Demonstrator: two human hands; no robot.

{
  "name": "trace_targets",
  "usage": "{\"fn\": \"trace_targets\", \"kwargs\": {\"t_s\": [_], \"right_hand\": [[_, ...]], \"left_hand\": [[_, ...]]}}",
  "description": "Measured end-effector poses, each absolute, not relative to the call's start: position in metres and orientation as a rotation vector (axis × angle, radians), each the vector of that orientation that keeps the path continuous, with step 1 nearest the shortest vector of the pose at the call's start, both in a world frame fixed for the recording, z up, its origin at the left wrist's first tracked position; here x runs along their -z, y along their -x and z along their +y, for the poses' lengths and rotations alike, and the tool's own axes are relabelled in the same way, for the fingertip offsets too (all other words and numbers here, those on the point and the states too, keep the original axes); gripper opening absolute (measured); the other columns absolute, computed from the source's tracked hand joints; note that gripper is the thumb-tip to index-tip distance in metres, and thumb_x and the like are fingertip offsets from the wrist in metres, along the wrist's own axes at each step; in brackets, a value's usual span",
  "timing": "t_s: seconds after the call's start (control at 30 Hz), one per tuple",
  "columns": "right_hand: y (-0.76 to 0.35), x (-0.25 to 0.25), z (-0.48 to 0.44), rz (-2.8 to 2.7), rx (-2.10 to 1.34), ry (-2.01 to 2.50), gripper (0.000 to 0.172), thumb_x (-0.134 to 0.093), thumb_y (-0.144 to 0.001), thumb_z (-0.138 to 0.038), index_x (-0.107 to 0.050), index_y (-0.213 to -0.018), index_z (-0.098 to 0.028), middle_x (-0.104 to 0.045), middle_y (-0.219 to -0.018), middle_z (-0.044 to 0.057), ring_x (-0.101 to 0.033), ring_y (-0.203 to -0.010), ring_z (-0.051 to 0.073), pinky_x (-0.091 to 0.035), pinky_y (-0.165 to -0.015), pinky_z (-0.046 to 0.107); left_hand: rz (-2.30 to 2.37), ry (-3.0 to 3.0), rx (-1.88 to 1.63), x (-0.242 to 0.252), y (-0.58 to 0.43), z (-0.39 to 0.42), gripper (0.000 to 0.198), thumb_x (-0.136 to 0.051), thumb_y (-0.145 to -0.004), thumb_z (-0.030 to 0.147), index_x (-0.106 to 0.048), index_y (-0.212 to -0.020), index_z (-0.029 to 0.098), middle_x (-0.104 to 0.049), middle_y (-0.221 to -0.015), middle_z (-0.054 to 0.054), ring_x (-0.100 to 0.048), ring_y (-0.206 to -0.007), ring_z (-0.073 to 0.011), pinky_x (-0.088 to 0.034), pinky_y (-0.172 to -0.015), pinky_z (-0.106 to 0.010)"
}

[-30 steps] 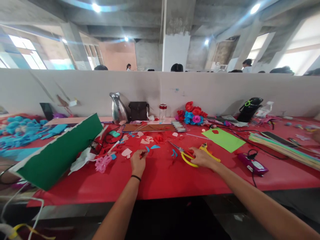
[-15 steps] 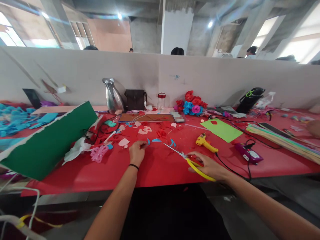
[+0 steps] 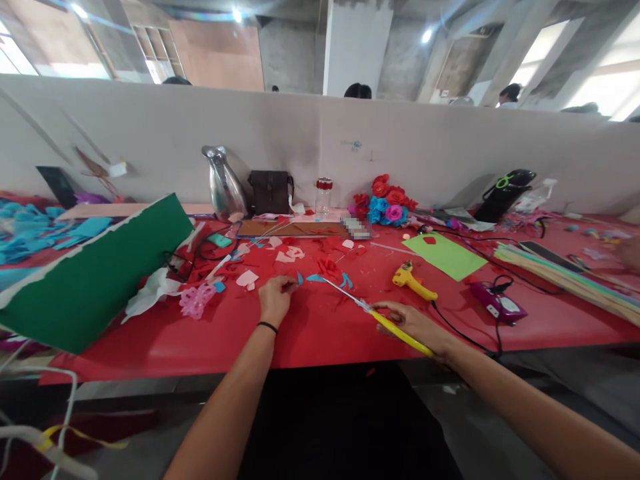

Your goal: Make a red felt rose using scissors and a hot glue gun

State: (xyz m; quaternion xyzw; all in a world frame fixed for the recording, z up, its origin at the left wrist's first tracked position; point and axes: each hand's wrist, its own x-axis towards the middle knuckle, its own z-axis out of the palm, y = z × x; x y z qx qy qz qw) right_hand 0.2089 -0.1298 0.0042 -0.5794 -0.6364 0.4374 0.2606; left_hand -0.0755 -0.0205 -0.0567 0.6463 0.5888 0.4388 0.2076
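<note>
My right hand (image 3: 407, 325) is wrapped round the yellow handles of a pair of scissors (image 3: 395, 330). Their blades are together and point up and left, with the tip by a blue paper scrap (image 3: 315, 278). My left hand (image 3: 275, 298), a dark band on its wrist, is closed in a pinch over the red table. Right at its fingertips is a small blue piece of paper (image 3: 300, 279); whether the fingers hold it or only sit beside it is unclear. Red paper scraps (image 3: 329, 268) and pink paper pieces (image 3: 247, 279) lie beyond the hands.
To the right are a yellow glue gun (image 3: 414, 282), a light green sheet (image 3: 445, 257) and a purple power box (image 3: 497, 303) with cables. A green board (image 3: 110, 273) leans at left. Paper flowers (image 3: 390, 200), a jar (image 3: 324, 199) and a metal jug (image 3: 223, 183) stand at the back.
The scissors have closed, their handles drawing together in my right hand. Their tip has shifted slightly left in the view. My left hand stays pinched in nearly the same place.
</note>
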Motion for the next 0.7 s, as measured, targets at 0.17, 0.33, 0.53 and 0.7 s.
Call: {"fn": "trace_targets", "kwargs": {"t_s": [0.17,0.33,0.53,0.7], "right_hand": [[-0.219,0.002,-0.119,-1.919,-0.831,1.598,0.045,-0.060,-0.073,-0.048,-0.063,-0.108,-0.020,-0.068,-0.107,0.008,-0.062,-0.100,0.024,-0.048,-0.087,0.035],[-0.212,0.012,-0.088,-2.049,-0.270,1.837,0.046,-0.053,-0.080,-0.045,-0.057,-0.119,-0.021,-0.067,-0.110,0.009,-0.063,-0.099,0.026,-0.047,-0.085,0.036],[-0.185,0.017,-0.070,-2.154,-0.036,1.989,0.047,-0.049,-0.085,-0.036,-0.051,-0.128,-0.017,-0.063,-0.109,0.016,-0.060,-0.098,0.028,-0.043,-0.083,0.038],[-0.162,-0.005,-0.076,-2.042,0.151,1.819,0.027,-0.058,-0.079,-0.022,-0.068,-0.104,-0.022,-0.060,-0.117,0.015,-0.051,-0.107,0.033,-0.038,-0.088,0.045]], "left_hand": [[1.658,-1.670,-1.267,0.055,0.074,-0.021,0.009,-0.063,-0.069,0.016,-0.070,-0.073,0.020,-0.072,-0.077,-0.004,-0.062,-0.075,-0.0185,-0.046,-0.073,-0.031],[1.518,-1.458,-1.461,0.052,0.075,-0.023,0.004,-0.066,-0.064,0.022,-0.069,-0.067,0.020,-0.071,-0.071,-0.002,-0.062,-0.071,-0.0177,-0.047,-0.073,-0.031],[1.385,-1.317,-1.683,0.047,0.076,-0.027,0.014,-0.065,-0.064,0.030,-0.067,-0.069,0.017,-0.069,-0.070,-0.003,-0.062,-0.070,-0.0170,-0.049,-0.073,-0.032],[1.299,-1.237,-1.784,0.044,0.055,-0.026,0.020,-0.064,-0.064,0.034,-0.067,-0.071,0.016,-0.068,-0.071,-0.003,-0.061,-0.070,-0.0164,-0.050,-0.071,-0.031]]}}
